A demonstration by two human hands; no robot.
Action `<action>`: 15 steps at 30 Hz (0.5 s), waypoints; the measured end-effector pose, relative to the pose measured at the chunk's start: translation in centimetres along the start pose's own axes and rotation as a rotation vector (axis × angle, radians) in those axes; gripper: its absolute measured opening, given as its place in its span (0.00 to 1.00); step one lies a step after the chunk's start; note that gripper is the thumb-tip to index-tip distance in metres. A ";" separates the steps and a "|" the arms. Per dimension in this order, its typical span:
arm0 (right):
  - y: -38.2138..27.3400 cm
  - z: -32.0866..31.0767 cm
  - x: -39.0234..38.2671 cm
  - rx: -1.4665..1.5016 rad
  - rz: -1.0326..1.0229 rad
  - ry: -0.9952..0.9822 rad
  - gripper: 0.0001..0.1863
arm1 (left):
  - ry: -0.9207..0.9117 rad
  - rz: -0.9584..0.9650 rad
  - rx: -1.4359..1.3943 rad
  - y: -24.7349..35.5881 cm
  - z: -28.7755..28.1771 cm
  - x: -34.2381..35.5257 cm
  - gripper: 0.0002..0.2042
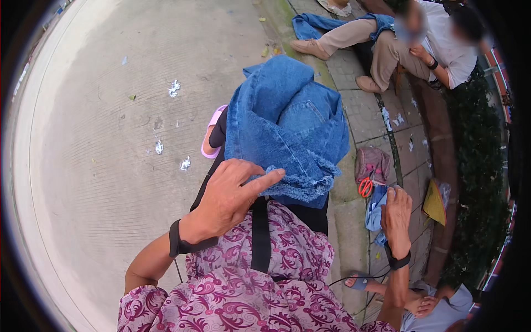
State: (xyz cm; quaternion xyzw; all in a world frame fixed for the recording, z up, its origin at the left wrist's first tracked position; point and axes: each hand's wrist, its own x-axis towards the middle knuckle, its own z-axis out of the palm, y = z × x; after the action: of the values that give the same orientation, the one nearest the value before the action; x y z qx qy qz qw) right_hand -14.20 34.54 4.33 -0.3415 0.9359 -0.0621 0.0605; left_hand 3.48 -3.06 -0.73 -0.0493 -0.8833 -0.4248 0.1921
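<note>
Folded blue denim [282,110] with a frayed, fringed edge lies over my lap. My left hand [232,193] is at that fringe, thumb and fingers apart, touching the cloth without a visible grip. My right hand [397,216] is held out to the right of the denim, its fingers bent and pressed together; whatever they may hold is hidden. Beyond it on the paving lie a checked pink bag [371,161], orange-handled scissors [365,187] and light blue cloth scraps [375,216].
Two people sit at the upper right [442,61], one with denim by their legs. Another person [426,310] sits at the lower right. A yellow object [434,205] lies by a planted border [470,144]. White scraps dot the concrete road [110,138] at left.
</note>
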 end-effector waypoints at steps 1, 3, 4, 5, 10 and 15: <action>-0.6 1.4 0.2 -0.420 -0.167 0.043 0.26 | -0.053 0.091 0.089 0.1 0.0 0.2 0.22; -3.6 2.7 0.4 0.273 -0.044 0.186 0.27 | -0.087 0.184 0.186 0.3 0.1 0.7 0.20; -5.4 2.6 0.5 0.243 -0.206 0.250 0.27 | -0.115 0.185 0.183 0.4 0.1 0.8 0.20; -7.1 2.5 1.4 0.181 -0.316 0.271 0.26 | -0.093 0.158 0.177 0.4 0.2 1.0 0.18; -12.2 3.6 6.9 0.366 -0.567 0.190 0.18 | -0.102 0.070 0.113 0.8 -0.6 0.7 0.10; -10.4 4.3 10.4 0.850 -0.546 0.006 0.08 | -0.024 -0.300 -0.418 -0.6 -2.6 -0.1 0.07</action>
State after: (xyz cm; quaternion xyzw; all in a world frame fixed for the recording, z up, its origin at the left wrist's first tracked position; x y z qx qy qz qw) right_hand -14.85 19.63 1.01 -0.5187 0.7045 -0.4524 0.1729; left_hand 4.21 -5.49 0.25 0.0387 -0.7759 -0.6213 0.1021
